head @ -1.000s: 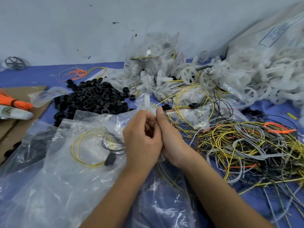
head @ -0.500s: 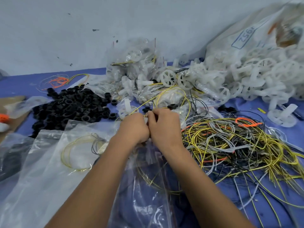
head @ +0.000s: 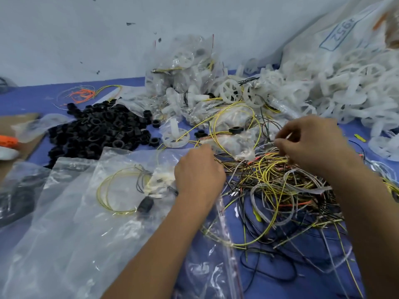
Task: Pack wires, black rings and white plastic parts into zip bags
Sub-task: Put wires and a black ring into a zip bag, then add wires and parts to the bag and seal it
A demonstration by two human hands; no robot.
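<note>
Over tangled thin wires (head: 278, 190), right hand (head: 311, 141) pinching strands; left hand (head: 198, 171) curled, its grasp hidden, on crinkled clear bag (head: 86, 212)

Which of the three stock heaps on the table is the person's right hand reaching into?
The tangled wire heap. The right hand hovers over its far edge, fingers curled on strands. The black ring heap lies far left, the white plastic parts behind.

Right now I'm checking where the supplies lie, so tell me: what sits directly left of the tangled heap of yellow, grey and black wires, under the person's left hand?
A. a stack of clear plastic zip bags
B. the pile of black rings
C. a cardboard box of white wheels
A: the left hand rests over the clear plastic zip bags, beside the tangled wire heap; the black rings lie farther back.
</note>
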